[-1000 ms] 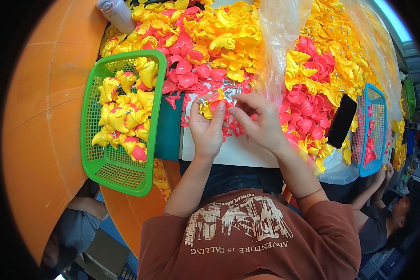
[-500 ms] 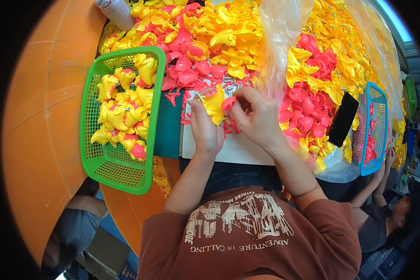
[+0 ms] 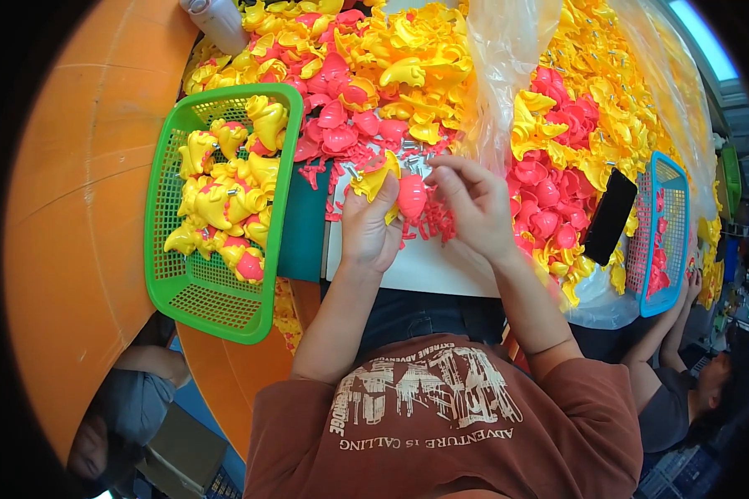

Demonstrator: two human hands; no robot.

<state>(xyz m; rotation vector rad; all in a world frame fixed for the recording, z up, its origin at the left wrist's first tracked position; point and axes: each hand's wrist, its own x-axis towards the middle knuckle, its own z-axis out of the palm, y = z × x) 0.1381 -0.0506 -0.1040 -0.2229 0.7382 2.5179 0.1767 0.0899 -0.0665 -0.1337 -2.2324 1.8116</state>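
My left hand [image 3: 369, 229] is closed around a glossy yellow plastic toy piece [image 3: 376, 181], its thumb pressed on the front. Against that piece's right side sits a rounded pink plastic shell [image 3: 412, 197]; whether the two are joined I cannot tell. Just right of the shell is my right hand [image 3: 477, 204], apart from it, with thumb and index finger brought close together. Anything between those fingertips is too small to make out. Beneath both hands lie small pink plastic pieces [image 3: 439, 223] and several silvery metal parts [image 3: 411, 153] on a white board [image 3: 466, 279].
At left a green basket [image 3: 216, 314] holds several assembled yellow-and-pink toys [image 3: 225, 204]. Heaps of yellow parts [image 3: 429, 41] and pink shells [image 3: 549, 195] surround the board. Clear plastic sheeting [image 3: 503, 75], a black phone [image 3: 611, 218] and a blue basket [image 3: 670, 187] stand right. People sit on both sides.
My right hand has drawn back to the right, letting go of the pink shell. The shell now sits lower beside the yellow piece, and my left thumb has folded over that piece.
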